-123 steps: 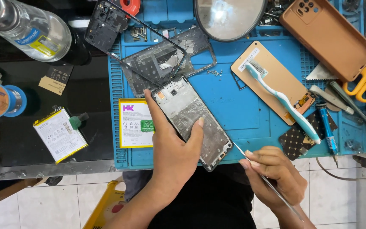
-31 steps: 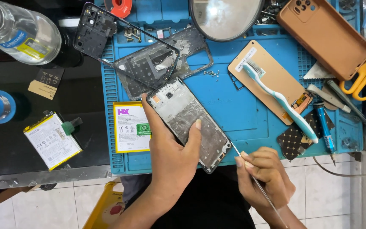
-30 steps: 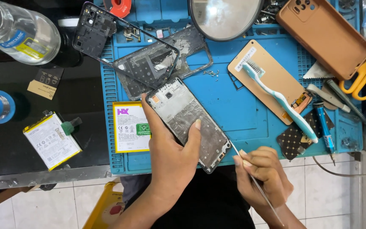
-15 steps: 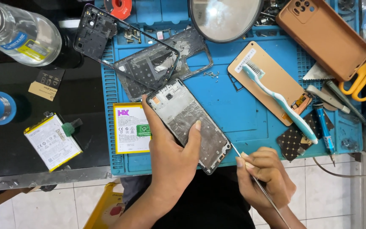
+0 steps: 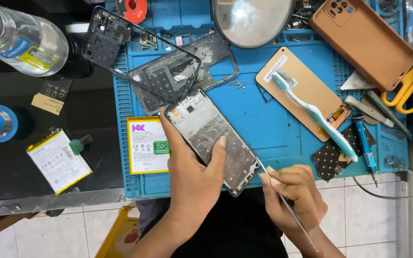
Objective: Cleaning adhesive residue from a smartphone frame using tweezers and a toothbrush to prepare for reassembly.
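Left hand [image 5: 192, 179] gripped the phone frame [image 5: 211, 138] – thumb on its left edge, fingers curled over the right – tilted across the blue mat [image 5: 273, 124], lower end past the mat's front edge. Right hand [image 5: 295, 198] pinched a thin metal tool [image 5: 288, 208], tip touching the frame's lower right side. Yellow-edged battery [image 5: 147, 145] lay just beside the frame on the left – toothbrush [image 5: 311, 112] rested on a tan panel [image 5: 302, 91], well apart to the right

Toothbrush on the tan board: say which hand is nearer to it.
Right. The right hand, holding a thin metal tool, sits just below-left of the toothbrush. The left hand grips the phone frame, farther left across the blue mat.
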